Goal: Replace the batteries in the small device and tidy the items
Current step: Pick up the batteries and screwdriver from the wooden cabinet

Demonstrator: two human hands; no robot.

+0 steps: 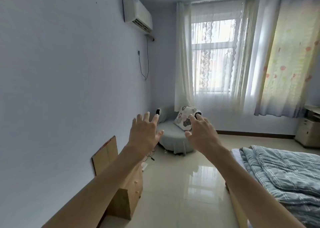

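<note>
Both my arms are stretched out in front of me at chest height. My left hand [144, 131] is open, its fingers spread and its back toward the camera. My right hand [201, 132] is also open with the fingers apart. Neither hand holds anything. No small device and no batteries show in this view.
A round grey seat [173, 141] with a floral cushion [185, 117] stands in the far corner under the curtained window. A wooden cabinet [135, 181] and flat cardboard [105, 154] line the left wall. A bed with a blue quilt [284, 172] fills the right. Glossy floor tiles [187, 184] lie between.
</note>
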